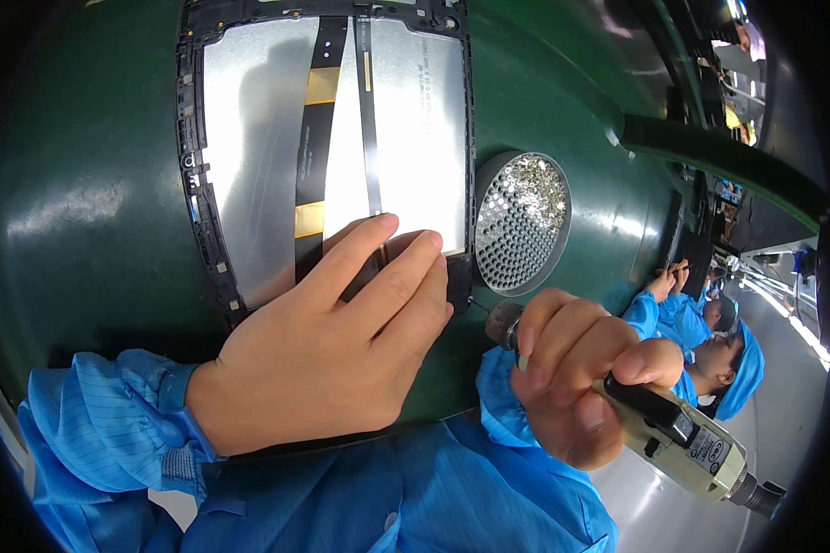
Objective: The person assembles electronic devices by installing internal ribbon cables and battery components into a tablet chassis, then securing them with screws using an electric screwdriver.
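Note:
A tablet's inner housing (415, 138), black-framed with silver plates, lies on the green work surface. My left hand (332, 346) rests flat on its near part, fingers stretched over the lower edge and the thin dark strip (369, 138). To the left of that strip runs a wider black ribbon (316, 147) with gold patches. My right hand (572, 369) is wrapped around an electric screwdriver (678, 438), beige with a dark lever under the thumb. Its thin bit points left at the housing's near right corner; whether the tip touches is too small to tell.
Right of the housing stands a round grey tray (515, 253) with many holes, small silver screws (537, 189) heaped at its far side. A dark green bar (719, 157) crosses the upper right. Beyond the table's right side sits a co-worker (701, 350) in blue clothing and cap.

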`<state>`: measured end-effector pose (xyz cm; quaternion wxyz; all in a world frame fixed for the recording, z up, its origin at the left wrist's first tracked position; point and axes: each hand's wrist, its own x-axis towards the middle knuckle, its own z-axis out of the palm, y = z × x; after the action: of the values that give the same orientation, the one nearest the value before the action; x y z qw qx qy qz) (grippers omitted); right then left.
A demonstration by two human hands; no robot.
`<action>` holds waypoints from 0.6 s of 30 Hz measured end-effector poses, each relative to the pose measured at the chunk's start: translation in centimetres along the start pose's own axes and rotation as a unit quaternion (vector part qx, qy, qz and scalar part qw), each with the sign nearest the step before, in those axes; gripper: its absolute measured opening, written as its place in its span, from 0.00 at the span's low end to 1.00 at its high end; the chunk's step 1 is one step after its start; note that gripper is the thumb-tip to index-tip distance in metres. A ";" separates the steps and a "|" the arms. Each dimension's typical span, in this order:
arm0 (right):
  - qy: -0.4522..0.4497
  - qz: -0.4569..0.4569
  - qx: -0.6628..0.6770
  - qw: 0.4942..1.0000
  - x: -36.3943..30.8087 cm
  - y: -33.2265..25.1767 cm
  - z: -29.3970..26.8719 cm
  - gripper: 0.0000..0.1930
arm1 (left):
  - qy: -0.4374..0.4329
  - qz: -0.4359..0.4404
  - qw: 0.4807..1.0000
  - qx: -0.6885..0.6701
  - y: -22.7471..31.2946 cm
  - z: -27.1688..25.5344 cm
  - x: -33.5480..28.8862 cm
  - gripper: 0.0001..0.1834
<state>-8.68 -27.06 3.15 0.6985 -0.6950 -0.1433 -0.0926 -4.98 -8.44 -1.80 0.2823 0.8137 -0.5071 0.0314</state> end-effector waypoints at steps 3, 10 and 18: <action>0.018 -0.002 -0.006 1.000 -0.1 0.1 0.1 0.14 | 0.001 0.002 1.000 -0.010 0.0 0.1 0.1 0.11; 0.029 -0.040 0.006 0.999 -0.3 0.6 -0.4 0.16 | -0.015 0.007 1.000 0.011 0.0 -0.1 0.1 0.12; 0.114 -0.034 0.036 0.992 1.6 2.7 -2.9 0.20 | -0.022 0.021 0.999 0.016 -0.2 0.0 0.8 0.12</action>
<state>-6.09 -29.82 1.19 0.7310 -0.6494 -0.0893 -0.1897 -4.48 -9.03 -1.63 0.2571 0.8078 -0.5298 0.0274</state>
